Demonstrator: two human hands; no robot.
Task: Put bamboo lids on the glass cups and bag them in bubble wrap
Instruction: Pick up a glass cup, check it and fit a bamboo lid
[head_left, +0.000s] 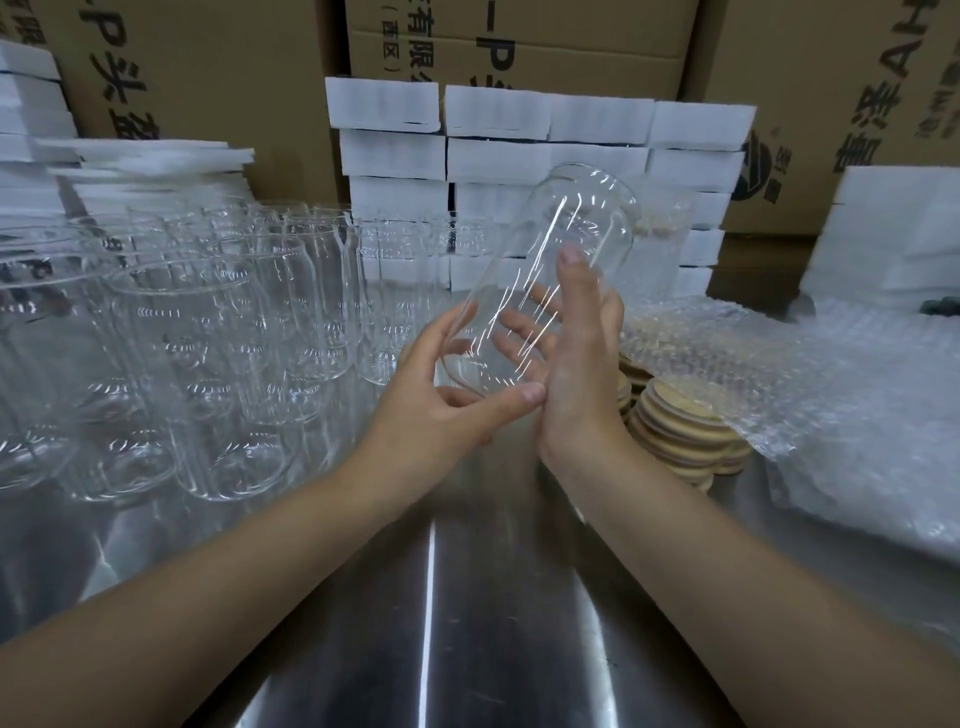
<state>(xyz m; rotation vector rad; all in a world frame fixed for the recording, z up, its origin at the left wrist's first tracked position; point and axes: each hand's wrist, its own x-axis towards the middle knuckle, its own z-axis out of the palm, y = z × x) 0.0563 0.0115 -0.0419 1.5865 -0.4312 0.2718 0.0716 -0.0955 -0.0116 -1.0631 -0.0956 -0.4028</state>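
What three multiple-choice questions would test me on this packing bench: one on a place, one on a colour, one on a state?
1. Where do the round tan bamboo lids lie?
A. In a drawer
B. On the floor
C. Beside the right hand, partly under the clear bubble wrap

2. What colour are the foam blocks stacked behind the empty standing glass cups?
A. Blue
B. White
C. Black

3. How is the clear glass cup that the left hand and the right hand hold?
A. Upright and lidded
B. Tilted, without a lid
C. Wrapped

Answers:
1 C: the lid stacks sit just right of the right hand, with wrap over their far side.
2 B: every block is white.
3 B: the cup leans to the right and is bare glass.
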